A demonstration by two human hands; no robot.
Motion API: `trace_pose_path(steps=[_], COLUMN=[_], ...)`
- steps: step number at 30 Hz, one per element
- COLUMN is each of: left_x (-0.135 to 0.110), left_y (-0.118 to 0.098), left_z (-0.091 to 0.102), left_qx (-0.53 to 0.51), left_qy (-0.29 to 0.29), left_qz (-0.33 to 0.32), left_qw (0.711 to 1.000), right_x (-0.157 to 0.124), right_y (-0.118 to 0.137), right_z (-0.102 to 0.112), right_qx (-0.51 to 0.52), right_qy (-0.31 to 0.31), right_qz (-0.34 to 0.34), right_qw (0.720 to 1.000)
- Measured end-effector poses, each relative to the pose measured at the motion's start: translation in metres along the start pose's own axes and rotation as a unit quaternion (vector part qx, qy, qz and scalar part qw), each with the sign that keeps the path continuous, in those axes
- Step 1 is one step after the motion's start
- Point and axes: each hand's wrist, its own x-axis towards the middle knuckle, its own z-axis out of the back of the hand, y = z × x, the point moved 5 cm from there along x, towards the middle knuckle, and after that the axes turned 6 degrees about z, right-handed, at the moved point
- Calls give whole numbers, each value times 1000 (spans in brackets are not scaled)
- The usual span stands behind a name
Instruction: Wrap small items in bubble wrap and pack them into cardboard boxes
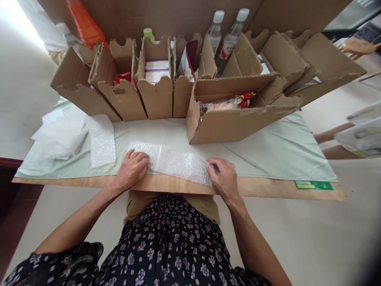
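Pale green cloth (268, 151) is covering a wooden surface (268, 190), and a person in a dark flowered dress (172, 250) is facing its near edge. 1 sheet of bubble wrap (175, 161) is lying flat on the cloth, close to that near edge and directly in front of the person, with its long side running from left to right. The left hand (132, 169) is resting palm down on the left end of the sheet. Its fingers are open and lying close together, pressing on the wrap and not clamping anything. The right hand (223, 178) is touching the right end of the sheet with bent fingers, and I cannot tell if they are pinching the edge or only pressing on it. A little apart to the left, a second piece of bubble wrap (102, 139) is lying on the cloth, and just beside it a pile of clear plastic bags (59, 137) is sitting near the left end of the surface. Behind the hands, a row of open cardboard boxes is standing across the cloth. The large box (232, 125) is the nearest to the sheet and is holding snack packets (226, 104). To its left, a narrow box (156, 99) is holding white packs (156, 69), and the next box is showing a red packet (123, 77). 2 clear bottles (230, 41) with white caps are rising behind the row. A green label (314, 185) is sticking on the bare wood at the right.
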Motion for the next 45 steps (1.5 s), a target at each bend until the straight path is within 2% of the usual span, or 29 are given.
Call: trace_pose_path(steps=[3,5,8,10,12,14,16,18,20,21,23,25,26,29,31,34,35,36,38,40,43,45], left_x=[11,28,64,86,91,74,39,0,-31,-40,-46,-40,-35,-20,-14,-13,-14,-15,-19,-24,-33,-37], left_y=[-2,-4,-7,-7,-9,-17,-32,-45,-52,-53,-52,-48,-46,-47,-51,-57,-58,-60,-62,-66,-75,-77], left_z=[7,13,15,8,-1,-7,-8,-5,-3,-2,-6,-14,-18,-26,-28,-27,-26,-24,-19,-12,-6,-6], left_qx=[17,25,28,18,-10,-65,-157,-279,-398,-445,-490,-460,-425,-307,-233,-146,-127,-112,-97,-99,-130,-161], left_qy=[-9,-38,-85,-81,-56,-24,23,89,140,148,121,56,21,-59,-81,-83,-84,-87,-103,-117,-106,-102], left_qz=[-47,-77,-89,-69,-45,-52,-91,-102,-69,-45,20,96,129,162,145,107,97,90,79,52,-31,-50], left_qw=[999,996,992,994,997,996,983,951,904,882,863,881,896,936,958,980,984,986,987,987,985,980], right_x=[-44,-72,-99,-106,-106,-103,-98,-92,-81,-73,-54,-35,-28,-21,-24,-28,-29,-30,-29,-27,-22,-20], right_y=[11,21,36,44,49,56,63,69,72,73,74,73,72,68,64,61,62,63,65,66,69,71], right_z=[14,14,-3,-18,-30,-36,-35,-33,-33,-35,-42,-53,-59,-68,-64,-46,-41,-40,-42,-45,-43,-41], right_qx=[104,165,224,249,258,263,289,347,428,473,555,597,600,568,521,346,263,181,51,-15,-26,4], right_qy=[9,31,87,124,158,198,234,258,247,230,184,144,134,137,142,106,97,95,104,99,76,82], right_qz=[-87,-136,-171,-174,-168,-152,-136,-148,-189,-209,-232,-244,-252,-256,-211,-48,18,79,165,205,220,209], right_qw=[991,976,956,945,938,932,918,890,849,825,777,750,748,771,815,931,960,976,979,973,972,974])
